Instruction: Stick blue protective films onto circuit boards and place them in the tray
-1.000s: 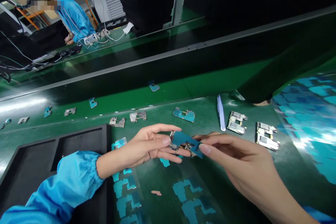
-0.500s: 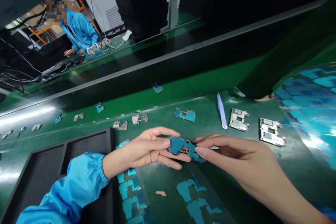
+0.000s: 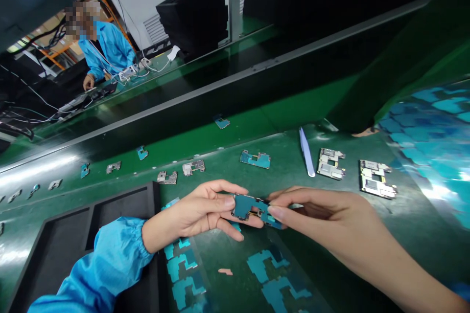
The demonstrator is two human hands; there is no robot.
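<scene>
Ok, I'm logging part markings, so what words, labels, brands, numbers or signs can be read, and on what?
None can be read.
Blue-faced notched circuit board between left hand and right hand: no legible text.
Silver notched circuit boards at right: any markings are too small.
Slim lavender tweezers: no legible text.

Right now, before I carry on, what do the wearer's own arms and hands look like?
The left hand is bare, with slim fingers; its arm wears a bright blue, slightly shiny, wrinkled sleeve ending in a gathered cuff at the wrist. The right hand is also bare, its forearm uncovered up to a blurred bit of blue fabric at the picture's edge.
</scene>
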